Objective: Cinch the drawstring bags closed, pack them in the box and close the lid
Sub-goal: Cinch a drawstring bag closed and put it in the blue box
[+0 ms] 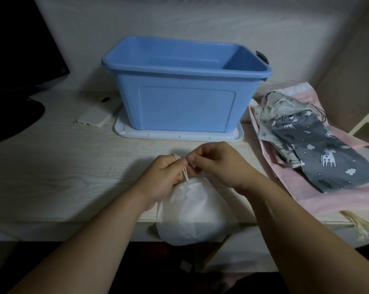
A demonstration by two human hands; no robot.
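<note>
A white drawstring bag (pixel 192 211) lies at the desk's front edge, its bottom hanging over. Its mouth is gathered and its cord (pixel 185 171) runs up between my hands. My left hand (pixel 165 177) pinches the cord, with a loop showing above the fingers. My right hand (pixel 218 162) pinches the same cord just to the right, fingertips touching the left hand's. Behind stands the open blue box (pixel 179 107), nothing visible inside. It rests on its white lid (pixel 126 130). A pile of bags lies to the right, with a grey unicorn-print bag (pixel 327 153) on top.
A pink bag (pixel 319 200) lies under the pile at the right. A white phone (pixel 95 115) sits left of the lid. A dark monitor (pixel 14 49) and its base fill the far left. A shelf edge (pixel 366 117) rises at the far right.
</note>
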